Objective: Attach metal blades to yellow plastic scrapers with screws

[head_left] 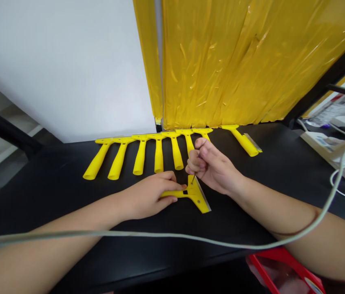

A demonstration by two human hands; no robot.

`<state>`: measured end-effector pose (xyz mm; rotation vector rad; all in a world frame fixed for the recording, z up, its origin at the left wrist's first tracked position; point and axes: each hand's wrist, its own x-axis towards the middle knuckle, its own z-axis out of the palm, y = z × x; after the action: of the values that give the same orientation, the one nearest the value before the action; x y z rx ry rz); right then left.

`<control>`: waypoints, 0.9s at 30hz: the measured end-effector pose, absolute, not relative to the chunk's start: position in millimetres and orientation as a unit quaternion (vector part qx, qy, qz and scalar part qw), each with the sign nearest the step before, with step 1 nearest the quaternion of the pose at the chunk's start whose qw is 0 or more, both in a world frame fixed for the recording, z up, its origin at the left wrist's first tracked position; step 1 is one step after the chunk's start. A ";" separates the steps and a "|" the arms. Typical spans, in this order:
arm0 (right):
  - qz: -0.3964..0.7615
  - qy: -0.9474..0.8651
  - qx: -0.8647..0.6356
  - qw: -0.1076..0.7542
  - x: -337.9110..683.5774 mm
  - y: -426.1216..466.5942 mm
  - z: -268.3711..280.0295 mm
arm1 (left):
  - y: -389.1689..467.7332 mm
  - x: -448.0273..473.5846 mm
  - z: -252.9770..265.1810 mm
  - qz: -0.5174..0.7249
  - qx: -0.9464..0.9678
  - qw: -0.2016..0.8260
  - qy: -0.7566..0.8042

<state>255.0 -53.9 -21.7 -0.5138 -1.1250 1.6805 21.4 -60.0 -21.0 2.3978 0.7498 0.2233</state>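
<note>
Black tabletop [53, 179], yellow scrapers [158, 155] beyond held scraper [194, 192], pale cable [160, 234] in front

My two bare forearms reach in from the edges and meet just below centre. My left forearm [77, 228] enters from 8 o'clock and slants toward 2; my right forearm [301, 220] enters from 4 o'clock and slants toward 10. My left hand [155, 194] lies low and back up, its index finger [177, 186] stretched toward 3 o'clock, its thumb [169, 201] on the side nearer me, both closed in a grip. My right hand [207, 163], at about 4 o'clock from centre, is raised higher, fingers curled tightly inward, the fingertips gathered in a pinch. My hands are close together but not touching.
</note>
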 end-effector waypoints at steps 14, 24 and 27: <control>0.671 -0.472 -0.231 0.524 253.7 -54.6 -19.9 | -59.3 22.4 -19.7 0.061 0.903 0.309 0.292; 0.704 -0.434 -0.201 0.524 255.9 -54.3 -19.4 | -59.1 22.1 -20.6 0.064 0.903 0.311 0.289; 0.700 -0.437 -0.208 0.526 258.2 -51.7 -19.1 | -59.0 22.0 -20.2 0.063 0.903 0.309 0.292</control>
<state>258.2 -51.7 -19.1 -0.4968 -1.0445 1.6728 22.0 -59.0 -20.2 2.3859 0.7708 0.1660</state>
